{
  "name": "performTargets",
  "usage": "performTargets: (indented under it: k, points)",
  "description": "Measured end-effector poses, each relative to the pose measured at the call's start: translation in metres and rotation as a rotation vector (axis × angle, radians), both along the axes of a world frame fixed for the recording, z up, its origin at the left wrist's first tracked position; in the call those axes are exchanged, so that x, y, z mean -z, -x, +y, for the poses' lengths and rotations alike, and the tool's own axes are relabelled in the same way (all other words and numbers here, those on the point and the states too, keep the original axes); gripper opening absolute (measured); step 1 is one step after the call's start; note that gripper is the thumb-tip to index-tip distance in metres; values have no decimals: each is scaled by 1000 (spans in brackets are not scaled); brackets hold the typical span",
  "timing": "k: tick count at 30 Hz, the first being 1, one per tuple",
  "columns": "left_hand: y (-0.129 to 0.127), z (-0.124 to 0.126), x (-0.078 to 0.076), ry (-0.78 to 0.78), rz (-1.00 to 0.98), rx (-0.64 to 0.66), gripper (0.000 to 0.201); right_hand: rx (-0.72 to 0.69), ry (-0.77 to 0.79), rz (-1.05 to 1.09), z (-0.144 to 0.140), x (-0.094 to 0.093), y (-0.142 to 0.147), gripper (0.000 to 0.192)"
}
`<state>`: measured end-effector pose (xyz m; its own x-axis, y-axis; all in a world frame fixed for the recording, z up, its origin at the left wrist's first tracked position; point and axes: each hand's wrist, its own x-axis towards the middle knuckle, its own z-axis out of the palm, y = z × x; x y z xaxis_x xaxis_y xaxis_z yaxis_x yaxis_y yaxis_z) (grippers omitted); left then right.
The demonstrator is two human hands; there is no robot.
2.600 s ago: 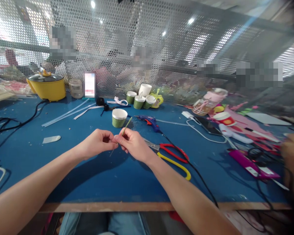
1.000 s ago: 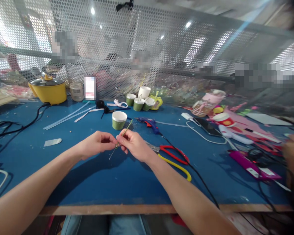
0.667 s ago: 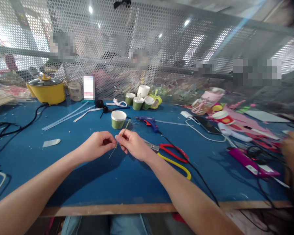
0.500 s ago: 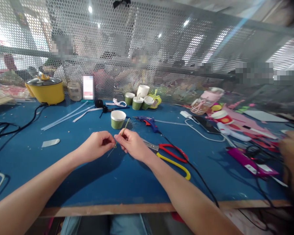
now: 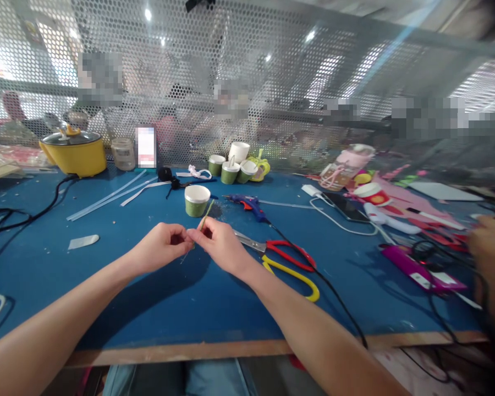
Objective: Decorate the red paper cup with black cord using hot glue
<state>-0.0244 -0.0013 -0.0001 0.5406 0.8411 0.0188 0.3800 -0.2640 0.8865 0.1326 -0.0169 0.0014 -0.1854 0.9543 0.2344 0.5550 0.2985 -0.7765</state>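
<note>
My left hand and my right hand meet fingertip to fingertip above the blue table. Together they pinch a thin green-wrapped stick, which slants up and away toward a green paper cup with a white rim. The stick's lower end pokes out just below my fingers. Both hands are closed on it. Red and yellow scissors lie just right of my right wrist.
A blue glue gun with a black cord lies behind the scissors. More green cups, a yellow pot, clear sticks, a phone and pink items crowd the back and right. Another person's hand is at the right edge.
My hands stay together on the stick with only slight finger shifts; the view has drifted a little.
</note>
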Motion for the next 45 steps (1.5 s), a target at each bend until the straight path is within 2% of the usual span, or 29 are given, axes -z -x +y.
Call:
performTargets:
  k: [2, 5, 8, 16, 28, 30, 34, 36, 45]
  points:
    - [0, 0, 0, 33, -22, 9, 20, -16, 50, 49, 0, 0, 0, 27]
    - [1, 0, -2, 125, -70, 42, 22, -148, 203, 206, -1, -3, 0, 24]
    - [2, -1, -5, 210, -95, 47, 24, -237, 268, 289, -2, -6, -1, 23]
    - [2, 0, -10, 230, -100, 41, 23, -103, 263, 235, -1, -5, 0, 24]
    - [2, 1, 0, 195, -116, 38, 21, -12, 168, 125, -3, -4, 2, 32]
    - [1, 1, -1, 199, -106, 28, 22, -25, 184, 133, -3, -4, 2, 32]
    - [2, 1, -2, 256, -106, 31, 23, -203, 265, 266, -2, -6, -1, 24]
    - [3, 2, -3, 290, -124, 38, 24, -249, 280, 288, -2, -7, -2, 22]
    - [5, 1, -12, 266, -88, 81, 18, -134, 259, 168, -2, -7, 0, 19]
